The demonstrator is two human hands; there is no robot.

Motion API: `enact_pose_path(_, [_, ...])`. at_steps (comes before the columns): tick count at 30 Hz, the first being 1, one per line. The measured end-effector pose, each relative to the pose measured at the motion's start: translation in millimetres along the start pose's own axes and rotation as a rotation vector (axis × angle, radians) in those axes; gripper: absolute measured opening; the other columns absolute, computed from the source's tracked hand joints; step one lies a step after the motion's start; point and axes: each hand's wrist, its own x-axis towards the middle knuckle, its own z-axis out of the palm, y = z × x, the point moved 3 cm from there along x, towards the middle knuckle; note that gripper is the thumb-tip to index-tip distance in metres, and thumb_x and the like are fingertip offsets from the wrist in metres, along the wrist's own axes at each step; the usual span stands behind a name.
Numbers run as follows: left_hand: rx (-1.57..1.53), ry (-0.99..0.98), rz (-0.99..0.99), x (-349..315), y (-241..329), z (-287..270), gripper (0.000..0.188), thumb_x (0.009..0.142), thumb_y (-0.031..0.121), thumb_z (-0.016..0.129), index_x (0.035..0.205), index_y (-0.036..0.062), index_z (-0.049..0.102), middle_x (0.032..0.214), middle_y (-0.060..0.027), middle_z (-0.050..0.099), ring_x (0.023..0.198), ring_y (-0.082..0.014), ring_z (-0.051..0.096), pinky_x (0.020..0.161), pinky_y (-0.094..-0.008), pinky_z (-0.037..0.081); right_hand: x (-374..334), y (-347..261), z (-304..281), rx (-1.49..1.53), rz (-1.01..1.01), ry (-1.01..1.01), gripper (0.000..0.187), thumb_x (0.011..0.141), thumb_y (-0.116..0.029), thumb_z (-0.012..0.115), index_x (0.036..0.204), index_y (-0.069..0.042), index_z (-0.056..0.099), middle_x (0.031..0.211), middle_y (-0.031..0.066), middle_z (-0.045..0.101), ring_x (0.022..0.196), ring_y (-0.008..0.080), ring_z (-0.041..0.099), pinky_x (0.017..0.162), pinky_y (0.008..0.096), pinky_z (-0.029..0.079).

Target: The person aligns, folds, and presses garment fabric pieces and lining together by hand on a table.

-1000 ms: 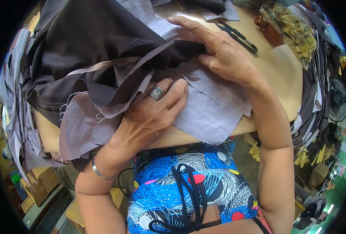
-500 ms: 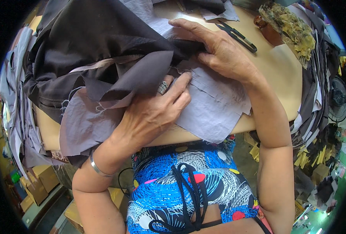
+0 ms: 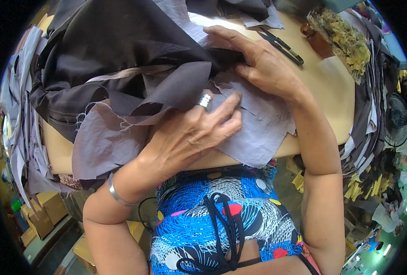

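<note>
A large dark brown garment piece (image 3: pixel 116 41) lies bunched over the left and middle of the table, with a pale zipper-like strip (image 3: pixel 125 73) across it. Its loose flap (image 3: pixel 180 87) curls over my left hand (image 3: pixel 194 130). The ringed fingers there are bent at the flap's edge, while index finger and thumb point right over a greyish-lilac lining cloth (image 3: pixel 254 123) with frayed edges. My right hand (image 3: pixel 270 68) has a dark fold between thumb and fingers, its index finger stretched out left along the cloth. Some fingertips are hidden in the fabric.
Black thread snips (image 3: pixel 281 48) lie on the tan table (image 3: pixel 332 101), right of my right hand. Behind them is a yellowish clump of thread scraps (image 3: pixel 345 41). Cloth strips hang at both sides (image 3: pixel 24 114). Cardboard boxes (image 3: pixel 47 211) stand lower left, a fan (image 3: pixel 397 112) far right.
My left hand has slid right and slightly up, its index finger reaching farther over the lilac cloth. The dark flap has shifted a little right with it. My right hand has hardly moved.
</note>
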Motion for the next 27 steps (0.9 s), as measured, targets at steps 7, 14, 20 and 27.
enact_pose_path(7, [-0.035,0.063,-0.139,-6.4,-2.7,0.8,0.029,0.073,0.008,0.054,0.102,0.0036,0.053,0.126,-0.0155,0.05,0.102,-0.0249,0.057,0.073,-0.0305,0.054,-0.3,2.8,-0.1,0.062,-0.003,0.0,0.076,0.061,0.011,0.05,0.134,-0.01,0.043,0.117,0.0118,0.061,0.114,0.0264,0.055,0.099,0.0343,0.04])
enact_pose_path(14, [-0.04,0.076,-0.123,-1.3,-5.8,3.0,0.028,0.073,0.009,0.055,0.1,0.0105,0.052,0.124,-0.0109,0.052,0.097,-0.0248,0.058,0.07,-0.0351,0.051,1.3,4.4,-0.6,0.119,-0.003,-0.002,0.075,0.062,0.012,0.05,0.133,-0.01,0.044,0.115,0.011,0.062,0.113,0.0263,0.056,0.099,0.0345,0.04])
enact_pose_path(20, [-0.165,-0.067,-0.077,5.0,-12.8,-12.8,0.028,0.073,0.005,0.053,0.1,0.0117,0.053,0.125,-0.0079,0.053,0.094,-0.026,0.058,0.076,-0.0408,0.048,-0.3,0.6,0.4,0.013,-0.024,0.001,0.077,0.065,0.01,0.053,0.137,-0.014,0.039,0.115,0.0126,0.062,0.107,0.0291,0.058,0.094,0.035,0.044])
enact_pose_path(27, [-0.058,0.098,-0.416,28.6,-54.2,-31.9,0.033,0.08,0.002,0.053,0.112,0.007,0.055,0.12,-0.0169,0.055,0.084,-0.0368,0.064,0.071,-0.0411,0.053,-17.4,-2.0,11.8,-0.242,0.001,0.138,0.086,0.067,0.0,0.063,0.143,-0.02,0.027,0.089,0.0154,0.064,0.077,0.0352,0.061,0.074,0.0439,0.049])
